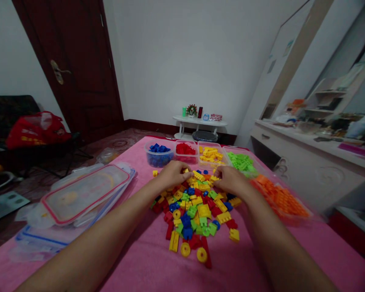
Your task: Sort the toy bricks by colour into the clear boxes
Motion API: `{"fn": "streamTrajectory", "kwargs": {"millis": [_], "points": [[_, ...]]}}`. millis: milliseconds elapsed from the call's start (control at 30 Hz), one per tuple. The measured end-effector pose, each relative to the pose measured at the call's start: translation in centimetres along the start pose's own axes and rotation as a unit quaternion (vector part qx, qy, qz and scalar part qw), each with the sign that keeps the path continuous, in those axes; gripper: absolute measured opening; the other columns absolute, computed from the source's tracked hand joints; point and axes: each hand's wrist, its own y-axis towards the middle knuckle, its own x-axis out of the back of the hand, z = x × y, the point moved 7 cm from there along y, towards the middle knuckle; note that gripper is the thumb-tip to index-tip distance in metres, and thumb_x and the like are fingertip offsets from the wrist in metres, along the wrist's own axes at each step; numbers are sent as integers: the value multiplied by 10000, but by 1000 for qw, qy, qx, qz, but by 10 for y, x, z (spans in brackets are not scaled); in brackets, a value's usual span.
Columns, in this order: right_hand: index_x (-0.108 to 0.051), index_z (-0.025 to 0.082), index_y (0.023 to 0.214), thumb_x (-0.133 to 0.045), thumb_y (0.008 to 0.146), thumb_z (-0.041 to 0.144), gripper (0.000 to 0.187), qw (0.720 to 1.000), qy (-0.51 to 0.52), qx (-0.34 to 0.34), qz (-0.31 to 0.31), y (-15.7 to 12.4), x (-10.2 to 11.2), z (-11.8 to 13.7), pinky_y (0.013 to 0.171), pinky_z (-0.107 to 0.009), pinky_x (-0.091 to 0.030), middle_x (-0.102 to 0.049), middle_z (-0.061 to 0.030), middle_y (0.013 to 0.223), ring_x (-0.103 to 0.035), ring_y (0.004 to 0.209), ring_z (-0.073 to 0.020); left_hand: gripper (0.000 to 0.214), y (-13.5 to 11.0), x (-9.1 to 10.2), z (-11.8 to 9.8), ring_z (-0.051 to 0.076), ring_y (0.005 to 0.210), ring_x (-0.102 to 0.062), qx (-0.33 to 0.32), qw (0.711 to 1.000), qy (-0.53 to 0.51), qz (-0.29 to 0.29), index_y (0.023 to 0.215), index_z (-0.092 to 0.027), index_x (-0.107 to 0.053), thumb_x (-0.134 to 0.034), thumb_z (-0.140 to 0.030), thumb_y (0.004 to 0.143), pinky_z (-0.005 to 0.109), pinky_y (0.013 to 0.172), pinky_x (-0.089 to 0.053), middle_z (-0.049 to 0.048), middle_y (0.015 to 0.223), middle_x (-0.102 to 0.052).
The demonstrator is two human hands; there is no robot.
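Note:
A mixed pile of plastic building bricks (197, 205) in yellow, red, blue and green lies on the pink cloth in front of me. At the pile's far left edge, my left hand (172, 175) is closed, with yellow at its thumb and fingertips that looks like a small building brick. My right hand (231, 181) is at the far right edge of the pile, its fingers curled in a pinch against a yellow building brick. Its fingertips are partly hidden. Just beyond the hands stand clear containers of blue bricks (159, 149), red bricks (186, 149) and yellow bricks (211, 154).
Further right are containers of green bricks (241, 162) and orange bricks (278, 195). Stacked plastic lids (88, 194) lie at the left on the pink cloth (225, 269). A white side table (200, 121) stands by the far wall, and a dresser (307, 158) stands at the right.

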Motion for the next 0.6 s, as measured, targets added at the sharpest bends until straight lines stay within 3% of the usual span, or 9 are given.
{"fn": "streamTrajectory", "kwargs": {"millis": [167, 333, 467, 600], "points": [[-628, 191, 848, -607, 671, 287, 203, 993, 73, 35, -80, 0, 11, 21, 523, -230, -316, -645, -28, 744, -543, 631, -140, 338, -1, -10, 2, 149, 762, -593, -38, 999, -12, 31, 1042, -201, -681, -587, -305, 734, 225, 692, -431, 33, 920, -693], [-636, 200, 997, -572, 727, 306, 298, 988, 84, 84, -97, 0, -15, 41, 660, -245, -384, -671, -55, 939, -589, 848, -185, 344, -7, -20, -5, 187, 857, -610, -64, 995, 61, 45, 999, -252, -693, -573, -190, 682, 261, 781, -446, 33, 954, -690], [-646, 218, 974, -556, 711, 274, 284, 994, 57, 50, -81, 0, -30, 38, 621, -249, -380, -689, -50, 894, -610, 806, -198, 308, -9, -17, -7, 214, 865, -616, -36, 994, 99, 36, 960, -255, -695, -557, -201, 691, 289, 769, -451, 43, 923, -693], [-645, 209, 960, -551, 677, 266, 304, 982, 131, 7, -133, 4, -17, 25, 600, -249, -398, -684, -43, 841, -612, 757, -191, 272, -6, -12, -2, 197, 827, -617, -12, 998, 57, 33, 967, -238, -694, -580, -274, 723, 267, 733, -447, 45, 901, -695]]}}
